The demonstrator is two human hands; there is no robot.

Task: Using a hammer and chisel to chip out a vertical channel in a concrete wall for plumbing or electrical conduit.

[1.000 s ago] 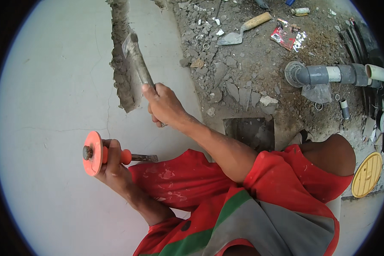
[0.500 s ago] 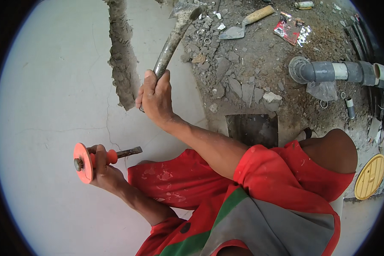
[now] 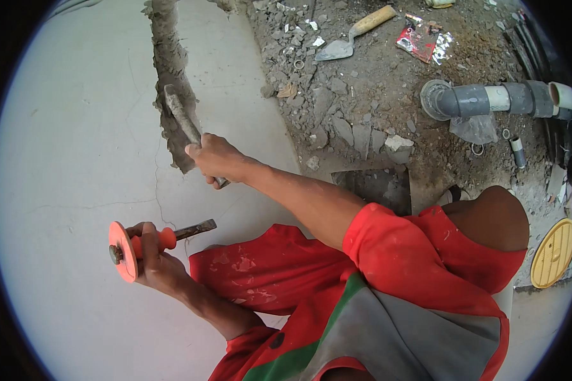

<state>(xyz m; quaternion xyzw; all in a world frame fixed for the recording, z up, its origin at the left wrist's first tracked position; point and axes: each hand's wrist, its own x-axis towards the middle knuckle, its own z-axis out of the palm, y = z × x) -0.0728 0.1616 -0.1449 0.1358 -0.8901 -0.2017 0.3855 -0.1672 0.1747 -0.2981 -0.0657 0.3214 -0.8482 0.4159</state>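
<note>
In my left hand (image 3: 159, 263) is a cold chisel (image 3: 194, 229) with a round orange hand guard and grip; the fingers wrap the grip behind its flat blade, which points right, away from the wall. My right hand (image 3: 216, 157) grips a worn grey hammer (image 3: 183, 119) near the lower end of its handle. Its upper end lies over the rough groove (image 3: 170, 70) cut in the pale wall; whether it touches the wall I cannot tell. The head's shape is hard to make out from this angle.
Broken rubble (image 3: 356, 130) covers the ground at the right, with a trowel (image 3: 362, 32) and a torn red packet (image 3: 419, 39) on it. A grey and white pipe (image 3: 476, 100) stands out there, near black tubing (image 3: 531, 51). A yellow slotted cover (image 3: 553, 254) lies far right.
My right hand has come down slightly and to the left, swinging the hammer's upper end left and down over the groove. My left hand with the chisel has hardly moved.
</note>
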